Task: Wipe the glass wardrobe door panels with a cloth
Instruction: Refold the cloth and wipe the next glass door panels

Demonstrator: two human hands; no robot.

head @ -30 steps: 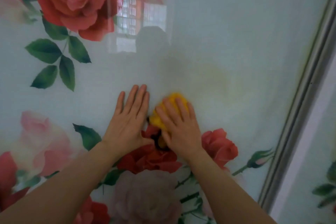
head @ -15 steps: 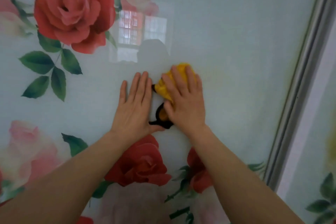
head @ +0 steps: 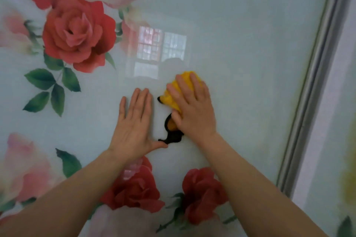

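The right hand [head: 192, 107] lay flat on the cloth [head: 174, 94], fingers straight and together, pressing it against the glass panel [head: 240, 44]. The cloth sat just right of the left hand [head: 134, 123], below and right of the window reflection [head: 154, 52]. The left hand was spread, fingers straight, palm bracing on the glass; its thumb tip met the cloth's dark edge.

To do this stroke well, the palm would need even pressure, so the whole pad of cloth bore on the glass and not only the fingertips. Overlapping passes toward the frame [head: 316, 86], well right of the cloth, would likely avoid streaks. The bracing hand would probably leave prints, so its patch should be wiped too.

Most of the cloth was hidden under the right hand; its size and folding could not be told. Whether the glass was smeared or clean was hard to judge against the glare and printed roses. The next panel, right of the frame, was cut off.
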